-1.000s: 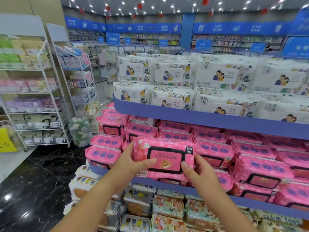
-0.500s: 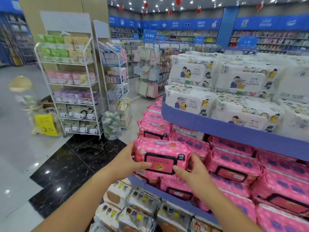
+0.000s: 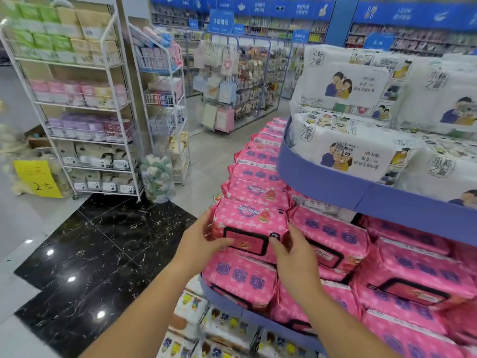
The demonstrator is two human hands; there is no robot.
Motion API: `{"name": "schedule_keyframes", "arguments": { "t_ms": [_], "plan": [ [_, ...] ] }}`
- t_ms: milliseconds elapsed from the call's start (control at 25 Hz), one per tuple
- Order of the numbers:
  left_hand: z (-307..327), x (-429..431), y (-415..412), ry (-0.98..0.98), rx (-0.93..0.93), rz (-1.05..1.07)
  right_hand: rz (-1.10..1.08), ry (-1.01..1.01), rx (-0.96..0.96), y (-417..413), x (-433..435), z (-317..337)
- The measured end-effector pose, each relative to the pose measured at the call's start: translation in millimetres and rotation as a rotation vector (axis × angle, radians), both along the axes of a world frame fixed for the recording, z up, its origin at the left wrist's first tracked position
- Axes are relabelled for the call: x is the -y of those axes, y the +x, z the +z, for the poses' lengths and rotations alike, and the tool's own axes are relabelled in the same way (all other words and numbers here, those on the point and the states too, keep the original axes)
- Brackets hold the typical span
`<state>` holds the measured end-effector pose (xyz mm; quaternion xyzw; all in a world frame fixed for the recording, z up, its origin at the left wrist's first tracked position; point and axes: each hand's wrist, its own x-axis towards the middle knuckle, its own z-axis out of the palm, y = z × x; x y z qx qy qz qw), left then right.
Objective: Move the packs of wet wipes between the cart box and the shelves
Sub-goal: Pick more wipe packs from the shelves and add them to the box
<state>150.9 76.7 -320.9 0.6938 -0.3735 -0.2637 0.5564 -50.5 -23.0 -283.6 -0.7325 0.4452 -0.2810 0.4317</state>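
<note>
A pink pack of wet wipes (image 3: 249, 226) with a black-framed lid sits between both of my hands at the left end of the middle shelf (image 3: 222, 297). My left hand (image 3: 200, 240) grips its left end, thumb on the front. My right hand (image 3: 291, 250) grips its right end, thumb near the lid's corner. The pack lies on top of another pink pack (image 3: 240, 279), among several stacked pink packs (image 3: 402, 275). No cart box is in view.
The blue upper shelf (image 3: 361, 192) carries white wipe packs (image 3: 356, 156) and overhangs the pink rows. A lower shelf holds cartoon-printed packs (image 3: 227, 329). White wire racks (image 3: 85, 109) and a bag of pastel balls (image 3: 156, 178) stand left, across the black tiled floor (image 3: 103, 254).
My view has swung left and closer to the shelf. Both hands have carried the pink pack toward the shelf's left end and set it down onto the stacked packs.
</note>
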Motion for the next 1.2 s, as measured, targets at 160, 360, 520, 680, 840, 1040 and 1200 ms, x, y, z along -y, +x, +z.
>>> {"name": "schedule_keyframes", "arguments": {
  "t_ms": [160, 360, 520, 680, 840, 1040, 1200],
  "plan": [
    [2, 1, 1, 0.029, -0.020, -0.011, -0.014, 0.028, 0.021, -2, 0, -4],
    [21, -8, -19, 0.066, -0.021, -0.018, -0.036, 0.081, 0.010, -9, -5, -2],
    [32, -19, -54, 0.070, -0.028, 0.113, 0.012, 0.121, 0.017, -22, -14, 6],
    [42, -45, -91, 0.128, -0.123, 0.152, 0.106, 0.158, 0.031, -49, -30, 13],
    [54, -81, -150, 0.165, -0.143, 0.170, 0.223, 0.213, 0.031, -90, -47, 16],
    [47, -142, -222, 0.210, -0.218, 0.298, 0.399, 0.264, -0.004, -139, -79, 1],
    [23, -210, -266, 0.269, -0.251, 0.427, 0.571, 0.300, -0.071, -158, -125, -25]
  ]
}}
